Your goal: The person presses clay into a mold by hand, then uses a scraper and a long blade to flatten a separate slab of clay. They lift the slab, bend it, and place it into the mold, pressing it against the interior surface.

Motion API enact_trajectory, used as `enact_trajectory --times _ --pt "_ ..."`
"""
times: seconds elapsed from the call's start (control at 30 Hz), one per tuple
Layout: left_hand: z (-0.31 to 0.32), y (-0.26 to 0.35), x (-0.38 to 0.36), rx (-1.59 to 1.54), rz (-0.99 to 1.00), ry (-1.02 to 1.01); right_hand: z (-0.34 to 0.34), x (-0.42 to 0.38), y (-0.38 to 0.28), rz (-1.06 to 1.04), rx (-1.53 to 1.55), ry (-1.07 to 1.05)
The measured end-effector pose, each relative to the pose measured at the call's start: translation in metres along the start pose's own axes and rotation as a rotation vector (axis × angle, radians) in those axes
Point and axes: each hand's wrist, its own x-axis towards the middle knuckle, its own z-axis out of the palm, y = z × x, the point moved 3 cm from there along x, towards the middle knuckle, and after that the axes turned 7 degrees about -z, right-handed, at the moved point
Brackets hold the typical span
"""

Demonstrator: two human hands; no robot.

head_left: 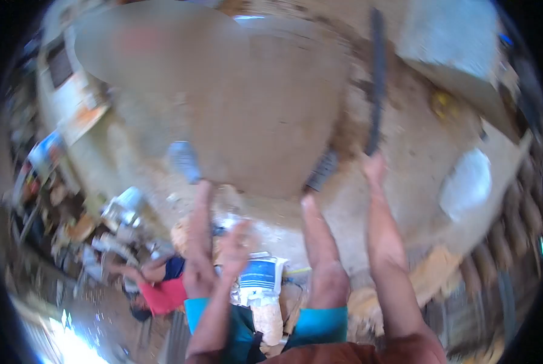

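Observation:
My right hand (374, 168) is closed round the lower end of a long, dark, flat bar (377, 79) that points away from me over the floor. Blurred by motion, my left hand (237, 246) is raised near my left knee, away from the bar. Between and beyond my feet spreads a wide brown, smooth surface (265, 115). Grey footwear covers my left foot (185, 161) and my right foot (322, 170).
A large pale block (450, 36) stands at the upper right, with a white bag (467, 184) below it. A blue and white sack (261, 276) lies between my legs. Another person (165, 294) in a red top is at the lower left, near scattered clutter.

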Motion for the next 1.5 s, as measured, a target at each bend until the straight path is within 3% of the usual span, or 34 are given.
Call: enact_trajectory --times 0.03,0.1,0.13,0.17,0.23,0.3,0.37,0.43,0.47,0.5,0.53,0.6,0.7,0.8,0.87,1.0,1.03,1.1,1.13,1.2,1.37,1.43,1.5 --pt "0.035 0.009 -0.019 -0.090 0.103 -0.070 0.015 0.016 0.030 -0.023 -0.120 -0.150" --pt "0.079 0.053 -0.052 -0.151 0.173 -0.195 -0.024 0.007 -0.004 0.156 -0.110 -0.342" --pt "0.091 0.070 -0.065 -0.340 0.174 -0.372 -0.048 -0.004 -0.018 0.074 -0.219 -0.321" --pt "0.099 0.075 -0.079 -0.260 0.243 -0.360 -0.043 0.003 0.007 -0.080 -0.246 -0.216" --pt "0.096 0.082 -0.093 -0.201 0.334 -0.354 -0.075 -0.013 -0.013 -0.120 -0.174 -0.228" --pt "0.081 0.085 -0.091 -0.378 0.201 -0.363 -0.102 -0.014 -0.044 -0.156 -0.184 -0.249" --pt "0.055 0.077 -0.082 -0.427 0.219 -0.282 -0.130 -0.029 -0.074 -0.225 -0.201 -0.282" --pt "-0.015 0.098 -0.066 -0.173 0.189 -0.228 -0.150 -0.033 -0.107 -0.280 -0.239 -0.315" --pt "-0.020 0.080 -0.045 0.014 0.407 -0.043 -0.157 -0.033 -0.118 -0.423 -0.152 -0.262" --pt "-0.014 0.062 -0.030 -0.466 0.156 -0.146 -0.173 -0.039 -0.153 -0.379 -0.182 -0.281" --pt "-0.034 0.078 -0.021 -0.589 0.000 -0.090 -0.168 -0.022 -0.162 -0.424 -0.235 -0.226" --pt "-0.081 0.070 0.030 -0.173 0.380 0.088 -0.176 -0.006 -0.213 -0.520 -0.189 -0.142" --pt "-0.123 0.111 0.101 -0.048 0.501 0.189 -0.166 0.043 -0.272 -0.601 -0.133 -0.026" --pt "-0.138 0.194 0.164 0.056 0.609 0.239 -0.148 0.083 -0.320 -0.636 -0.041 -0.024" --pt "-0.124 0.247 0.216 0.036 0.754 0.288 -0.125 0.112 -0.339 -0.676 -0.059 -0.021" --pt "-0.061 0.360 0.312 0.295 0.894 0.405 -0.109 0.100 -0.345 -0.570 0.013 -0.105" --pt "-0.054 0.380 0.336 0.300 0.891 0.394 -0.110 0.099 -0.346 -0.548 0.033 -0.074" --pt "-0.031 0.402 0.363 0.691 0.884 0.414 -0.119 0.090 -0.344 -0.546 0.069 -0.091" --pt "-0.028 0.410 0.369 0.702 0.882 0.394 -0.122 0.088 -0.344 -0.572 0.113 -0.087" --pt "-0.030 0.410 0.382 0.901 0.655 -0.016 -0.125 0.083 -0.345 -0.556 0.172 -0.071" --pt "-0.041 0.407 0.356 0.905 0.742 0.064 -0.129 0.074 -0.349 -0.599 0.147 0.019" --pt "-0.044 0.406 0.353 0.860 0.865 0.182 -0.131 0.074 -0.351 -0.627 0.137 0.039" --pt "-0.046 0.410 0.353 0.936 0.795 0.137 -0.133 0.085 -0.353 -0.609 0.179 -0.042"
